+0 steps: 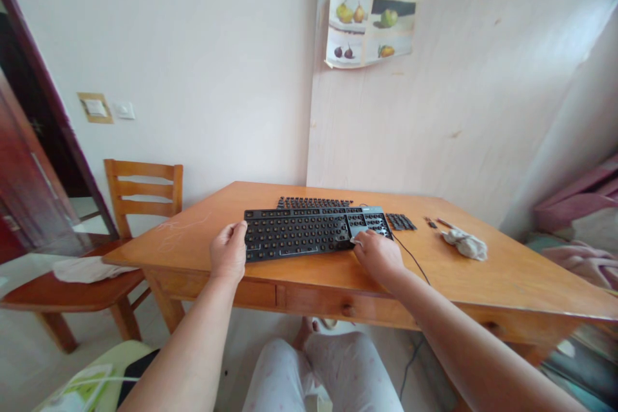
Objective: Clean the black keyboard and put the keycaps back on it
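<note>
A black keyboard with its keycaps off lies near the table's front edge, its bare switches showing. My left hand grips its left end, fingers closed round the edge. Over the right part of the keyboard, my right hand is closed on a small white tissue pressed against the surface; most of the tissue is hidden by the fingers. Rows of loose black keycaps lie behind the keyboard, and another block of keycaps sits to its right.
On the wooden table, a crumpled whitish cloth lies at the right beside small dark items. A black cable runs over the front edge. A wooden chair stands at the left; a wall rises behind the table.
</note>
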A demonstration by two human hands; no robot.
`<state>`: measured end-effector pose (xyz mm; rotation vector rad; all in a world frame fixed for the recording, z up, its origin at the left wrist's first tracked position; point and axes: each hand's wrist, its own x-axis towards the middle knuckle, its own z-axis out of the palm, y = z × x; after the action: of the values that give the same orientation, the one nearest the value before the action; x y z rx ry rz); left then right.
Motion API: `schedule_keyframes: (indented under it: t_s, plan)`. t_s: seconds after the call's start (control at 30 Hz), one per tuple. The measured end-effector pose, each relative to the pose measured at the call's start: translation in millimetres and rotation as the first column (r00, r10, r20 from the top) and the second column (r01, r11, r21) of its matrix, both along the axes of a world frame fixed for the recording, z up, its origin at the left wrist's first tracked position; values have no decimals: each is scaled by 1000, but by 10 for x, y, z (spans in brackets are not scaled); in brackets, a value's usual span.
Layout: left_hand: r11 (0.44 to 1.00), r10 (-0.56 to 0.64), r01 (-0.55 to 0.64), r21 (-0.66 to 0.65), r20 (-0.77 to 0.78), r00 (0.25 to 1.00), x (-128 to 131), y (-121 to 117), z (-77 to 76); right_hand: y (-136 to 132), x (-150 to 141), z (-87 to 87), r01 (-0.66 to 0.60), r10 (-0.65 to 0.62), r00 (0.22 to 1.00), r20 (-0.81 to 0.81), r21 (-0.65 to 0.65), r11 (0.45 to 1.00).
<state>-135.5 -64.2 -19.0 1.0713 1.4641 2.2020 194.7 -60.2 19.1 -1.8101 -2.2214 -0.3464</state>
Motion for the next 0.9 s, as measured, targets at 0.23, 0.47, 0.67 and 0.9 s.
schedule_keyframes:
  t_s: [0.23, 0.47, 0.67, 0.9]
  plan:
    - [1000, -11, 11, 5, 20, 1000, 8, -15, 10, -25, -46, -10, -8, 8, 1000, 12, 1, 1000]
    - [1000, -16, 16, -5, 13, 1000, 3, 3, -5, -48, -166, -33, -27, 26, 1000, 5, 12, 1000]
    - [1000, -10, 10, 4, 48, 999, 13, -6, 7, -42, -347, 12, -78, 78, 997, 17, -23, 997]
    - [1000, -11, 10, 22, 58, 998, 19, -1, 12, 0, -341, -45, -84, 84, 994, -64, 6, 996]
